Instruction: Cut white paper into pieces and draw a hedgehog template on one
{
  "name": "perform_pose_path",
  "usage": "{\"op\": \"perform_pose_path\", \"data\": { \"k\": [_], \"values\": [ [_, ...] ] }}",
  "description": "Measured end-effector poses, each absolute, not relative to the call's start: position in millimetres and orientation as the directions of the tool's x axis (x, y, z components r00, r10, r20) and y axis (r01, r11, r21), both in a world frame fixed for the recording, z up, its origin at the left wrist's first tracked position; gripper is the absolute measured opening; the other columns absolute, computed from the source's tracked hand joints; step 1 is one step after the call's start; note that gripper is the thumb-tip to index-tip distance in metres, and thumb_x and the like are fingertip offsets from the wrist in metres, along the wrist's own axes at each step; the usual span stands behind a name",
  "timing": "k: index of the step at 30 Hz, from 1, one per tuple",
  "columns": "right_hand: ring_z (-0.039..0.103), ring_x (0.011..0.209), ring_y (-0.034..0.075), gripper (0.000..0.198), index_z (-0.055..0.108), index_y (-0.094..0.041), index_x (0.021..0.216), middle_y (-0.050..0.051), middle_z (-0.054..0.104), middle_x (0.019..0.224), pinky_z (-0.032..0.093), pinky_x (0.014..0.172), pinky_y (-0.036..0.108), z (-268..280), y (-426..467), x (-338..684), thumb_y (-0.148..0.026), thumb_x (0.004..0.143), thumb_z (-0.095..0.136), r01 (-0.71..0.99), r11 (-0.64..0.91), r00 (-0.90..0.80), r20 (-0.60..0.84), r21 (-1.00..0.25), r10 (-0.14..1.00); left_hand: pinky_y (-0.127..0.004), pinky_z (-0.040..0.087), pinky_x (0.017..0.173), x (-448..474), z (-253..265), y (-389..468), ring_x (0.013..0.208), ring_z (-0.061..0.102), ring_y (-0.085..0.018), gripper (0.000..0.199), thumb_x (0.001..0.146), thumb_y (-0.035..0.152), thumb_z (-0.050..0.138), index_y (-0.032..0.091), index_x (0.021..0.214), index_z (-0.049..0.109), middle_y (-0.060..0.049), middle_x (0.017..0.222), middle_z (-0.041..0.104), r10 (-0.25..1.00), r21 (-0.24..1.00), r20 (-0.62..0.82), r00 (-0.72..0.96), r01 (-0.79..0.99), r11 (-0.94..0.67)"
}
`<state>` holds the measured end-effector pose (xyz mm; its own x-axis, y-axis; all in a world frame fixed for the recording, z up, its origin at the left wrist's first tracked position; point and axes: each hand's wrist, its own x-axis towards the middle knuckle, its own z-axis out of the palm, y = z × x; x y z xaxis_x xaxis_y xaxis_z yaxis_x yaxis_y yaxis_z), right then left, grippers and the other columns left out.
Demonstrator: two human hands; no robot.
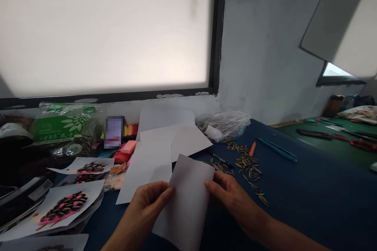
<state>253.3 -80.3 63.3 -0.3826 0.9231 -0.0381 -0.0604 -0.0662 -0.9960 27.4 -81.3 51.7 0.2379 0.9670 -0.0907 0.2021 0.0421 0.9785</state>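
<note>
A blank white sheet of paper [191, 204] is held up at a tilt in front of me, between both hands. My left hand [151, 200] pinches its left edge between thumb and fingers. On the opposite edge, my right hand [226, 192] grips with the thumb in front and the fingers behind. More blank white sheets [153, 157] lie overlapped on the table just beyond. Loose striped sunflower seeds [249, 164] are scattered to the right, with a dark pen [219, 160] and an orange stick [252, 149] among them.
Cards decorated with sunflower seeds and pink clay [67, 208] lie at the left. Behind them are a green seed bag [63, 125] and coloured clay packs [128, 148]. A clear plastic bag [226, 123] sits by the wall. Blue tweezers [277, 149] rest on the dark blue tabletop [318, 200].
</note>
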Motion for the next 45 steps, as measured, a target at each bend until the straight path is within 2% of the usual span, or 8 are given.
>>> {"op": "perform_pose_path", "data": {
  "k": [6, 11, 16, 22, 26, 33, 39, 45],
  "values": [
    [0.059, 0.076, 0.016, 0.043, 0.069, -0.016, 0.102, 0.003, 0.067, 0.089, 0.048, 0.069, 0.028, 61, -77, 254, -0.056, 0.087, 0.065, -0.044, -0.059, -0.344, -0.04, -0.997, 0.938, -0.029, 0.043, 0.065, 27, 48, -79, 0.074, 0.057, -0.024, 0.062, 0.066, 0.08, 0.067, 0.018, 0.07, 0.067, -0.004, 0.074, 0.066, 0.971, 0.985, -0.092, 0.221, 0.165, 0.056],
    [0.061, 0.079, 0.018, 0.041, 0.066, -0.016, 0.091, 0.002, 0.064, 0.083, 0.049, 0.073, 0.03, 61, -77, 254, -0.056, 0.085, 0.067, -0.021, -0.054, -0.351, -0.043, -0.998, 0.935, -0.03, 0.044, 0.064, 24, 55, -79, 0.075, 0.059, -0.026, 0.061, 0.069, 0.08, 0.063, 0.019, 0.072, 0.064, -0.005, 0.075, 0.066, 0.961, 0.975, -0.122, 0.248, 0.211, 0.07],
    [0.061, 0.088, 0.021, 0.04, 0.065, -0.019, 0.096, 0.003, 0.066, 0.094, 0.049, 0.08, 0.032, 70, -73, 259, -0.056, 0.083, 0.069, 0.046, 0.004, -0.27, -0.008, -0.999, 0.963, -0.026, 0.034, 0.056, 20, 64, -78, 0.064, 0.048, -0.019, 0.052, 0.072, 0.071, 0.061, 0.02, 0.069, 0.06, 0.0, 0.067, 0.056, 0.914, 0.947, -0.161, 0.372, 0.32, 0.037],
    [0.058, 0.081, 0.017, 0.039, 0.069, -0.017, 0.088, 0.002, 0.065, 0.085, 0.045, 0.075, 0.029, 72, -73, 260, -0.055, 0.081, 0.073, 0.056, -0.058, -0.437, -0.077, -0.997, 0.896, -0.026, 0.026, 0.055, 20, 62, -84, 0.061, 0.037, -0.016, 0.034, 0.08, 0.05, 0.057, 0.019, 0.067, 0.057, 0.004, 0.064, 0.043, 0.829, 0.909, -0.22, 0.514, 0.415, -0.016],
    [0.049, 0.068, 0.013, 0.036, 0.066, -0.016, 0.073, -0.002, 0.057, 0.072, 0.039, 0.064, 0.026, 67, -74, 257, -0.05, 0.076, 0.078, 0.034, -0.068, -0.456, -0.077, -0.997, 0.887, -0.026, 0.027, 0.054, 19, 59, -84, 0.06, 0.037, -0.016, 0.033, 0.081, 0.049, 0.056, 0.018, 0.068, 0.059, 0.004, 0.063, 0.042, 0.821, 0.893, -0.226, 0.524, 0.448, -0.041],
    [0.051, 0.07, 0.014, 0.032, 0.067, -0.016, 0.075, -0.001, 0.059, 0.074, 0.04, 0.064, 0.027, 67, -74, 256, -0.046, 0.078, 0.076, 0.067, -0.048, -0.467, -0.073, -0.997, 0.881, -0.026, 0.026, 0.053, 20, 58, -84, 0.058, 0.037, -0.016, 0.032, 0.08, 0.049, 0.054, 0.019, 0.068, 0.058, 0.005, 0.062, 0.04, 0.824, 0.864, -0.242, 0.512, 0.501, -0.057],
    [0.045, 0.064, 0.014, 0.026, 0.057, -0.017, 0.07, -0.002, 0.052, 0.068, 0.035, 0.059, 0.026, 58, -71, 258, -0.035, 0.088, 0.062, 0.319, 0.115, -0.368, -0.011, -0.941, 0.93, -0.025, 0.032, 0.054, 8, 48, -72, 0.062, 0.046, -0.017, 0.033, 0.08, 0.051, 0.051, 0.019, 0.075, 0.059, 0.002, 0.068, 0.051, 0.868, 0.825, -0.228, 0.441, 0.561, -0.069],
    [0.049, 0.062, 0.014, 0.023, 0.052, -0.019, 0.069, -0.001, 0.054, 0.067, 0.032, 0.057, 0.027, 47, -78, 254, -0.022, 0.091, 0.051, 0.635, 0.383, -0.426, 0.11, -0.67, 0.898, -0.026, 0.032, 0.052, 1, 41, -65, 0.06, 0.05, -0.018, 0.026, 0.079, 0.043, 0.05, 0.02, 0.067, 0.057, 0.002, 0.061, 0.05, 0.926, 0.685, -0.172, 0.336, 0.716, -0.133]
  ]
}}
